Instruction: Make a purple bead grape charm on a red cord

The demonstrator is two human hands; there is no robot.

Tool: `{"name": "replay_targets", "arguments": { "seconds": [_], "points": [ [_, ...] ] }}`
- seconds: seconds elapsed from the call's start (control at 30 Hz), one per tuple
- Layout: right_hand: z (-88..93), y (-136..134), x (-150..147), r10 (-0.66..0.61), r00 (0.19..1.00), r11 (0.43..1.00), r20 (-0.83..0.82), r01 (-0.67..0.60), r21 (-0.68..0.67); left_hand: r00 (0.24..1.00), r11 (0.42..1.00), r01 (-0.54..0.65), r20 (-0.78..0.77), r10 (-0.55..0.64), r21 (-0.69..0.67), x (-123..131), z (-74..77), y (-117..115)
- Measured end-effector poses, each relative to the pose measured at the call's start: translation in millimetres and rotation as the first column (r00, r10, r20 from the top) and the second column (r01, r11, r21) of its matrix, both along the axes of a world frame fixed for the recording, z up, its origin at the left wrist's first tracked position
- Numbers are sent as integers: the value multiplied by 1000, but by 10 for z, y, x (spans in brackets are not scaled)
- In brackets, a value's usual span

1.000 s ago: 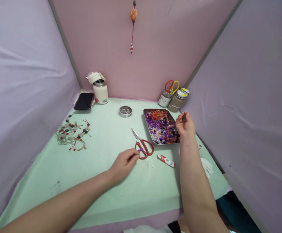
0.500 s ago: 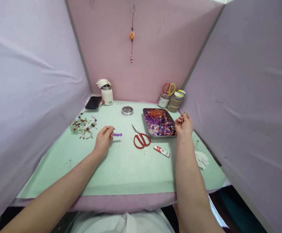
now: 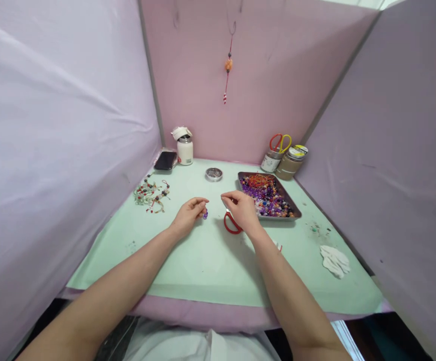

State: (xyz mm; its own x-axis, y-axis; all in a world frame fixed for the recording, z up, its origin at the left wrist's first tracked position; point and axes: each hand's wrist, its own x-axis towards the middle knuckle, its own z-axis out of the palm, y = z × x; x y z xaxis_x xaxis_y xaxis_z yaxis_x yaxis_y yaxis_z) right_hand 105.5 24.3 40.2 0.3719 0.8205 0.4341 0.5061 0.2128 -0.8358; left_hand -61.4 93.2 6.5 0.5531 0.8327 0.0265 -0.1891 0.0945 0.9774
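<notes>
My left hand hovers low over the green table, fingers pinched on a few purple beads. My right hand is close beside it to the right, fingers curled and pinched; what it holds is too thin to make out. It lies over the red-handled scissors, hiding their blades. Just right of it stands a metal tray full of purple and mixed beads with red cord.
Finished beaded strings lie at the left. A phone, a white flask, a small round tin and two jars with scissors stand at the back. A white cloth lies at the right. Purple cloth walls surround the table.
My right hand moved left from the tray's far corner to the scissors, meeting my left hand. The left hand, after carrying the purple beads leftward, still pinches them. My view shifted left.
</notes>
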Motion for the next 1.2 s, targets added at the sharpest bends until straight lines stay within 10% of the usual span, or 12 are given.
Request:
{"name": "replay_targets", "arguments": {
  "seconds": [0.23, 1.2],
  "points": [
    [-157, -49, -51, -4, 932, 997, 362, -25, 74, 994, 995, 88, -68, -84, 48, 12, -50, -8],
    [-220, -132, 5, -50, 897, 989, 438, -15, 145, 995, 981, 43, -94, -25, 190, 44, -70, -27]
  ]
}}
